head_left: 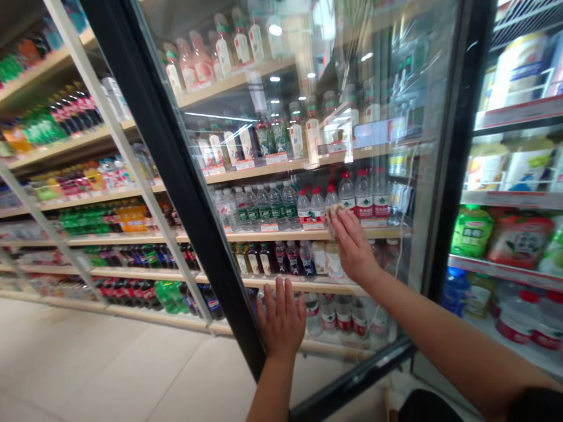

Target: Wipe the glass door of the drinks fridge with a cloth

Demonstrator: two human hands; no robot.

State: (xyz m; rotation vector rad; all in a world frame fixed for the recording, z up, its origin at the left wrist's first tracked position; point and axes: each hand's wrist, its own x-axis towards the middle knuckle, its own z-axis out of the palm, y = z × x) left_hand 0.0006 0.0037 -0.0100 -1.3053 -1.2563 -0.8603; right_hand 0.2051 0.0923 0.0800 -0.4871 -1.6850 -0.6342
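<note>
Site: a shop, drinks section. Before you, a black-framed glass door [178, 176]; through it and to your left, long shelves [125, 239] carry rows of bottles [264, 204], like kinds grouped together. Label strips [276, 158] line shelf edges. To your right, a lit display cabinet [519, 200] holds more bottles.

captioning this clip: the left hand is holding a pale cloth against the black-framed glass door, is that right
Not the left hand: the head view shows the right hand holding the pale cloth against the black-framed glass door.
</note>
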